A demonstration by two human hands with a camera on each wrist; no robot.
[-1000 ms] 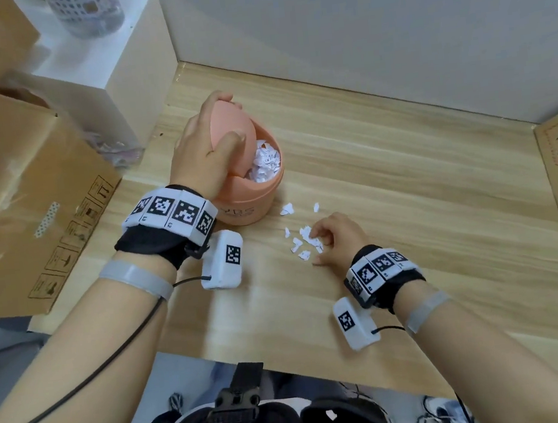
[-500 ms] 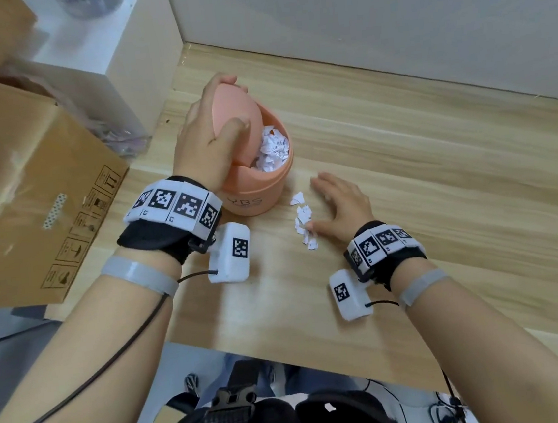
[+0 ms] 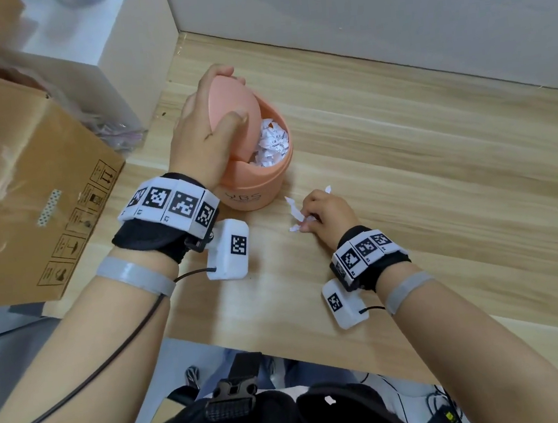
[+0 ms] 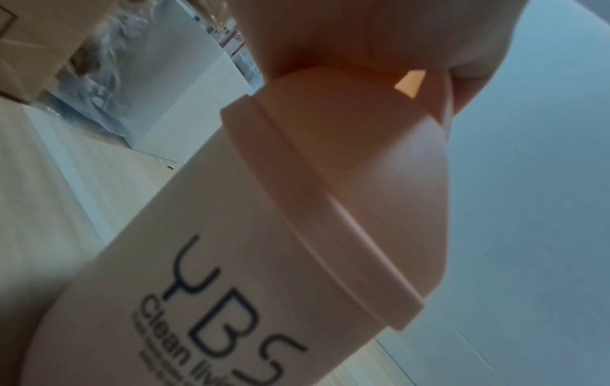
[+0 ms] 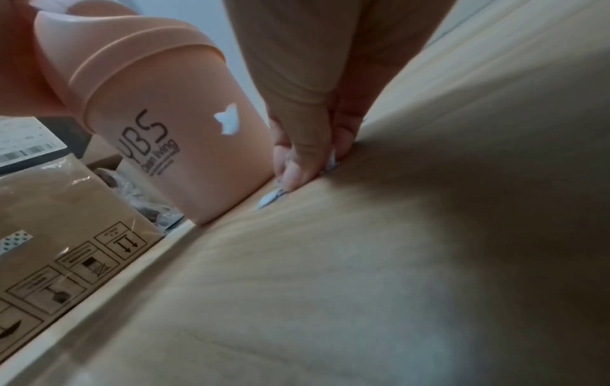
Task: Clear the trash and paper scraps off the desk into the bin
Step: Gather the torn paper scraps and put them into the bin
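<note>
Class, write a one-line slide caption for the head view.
Left hand tilts the bin's lid open; right hand gathers paper scraps.

soft even indoor light, head view sharp, wrist views blurred, dim, edges warped

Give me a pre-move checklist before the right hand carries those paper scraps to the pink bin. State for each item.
1. Lid tipped open by the left hand: ok.
2. Opening of the pink bin faces the right hand: ok.
3. Room inside: white scraps sit high in the opening; cannot tell how much more fits.
4. Right hand's fingers curled on the paper scraps at the desk surface: ok.
5. All scraps gathered: not ok, a few white bits lie outside the fingers.
6. Path from hand to bin free of other things: ok.
</note>
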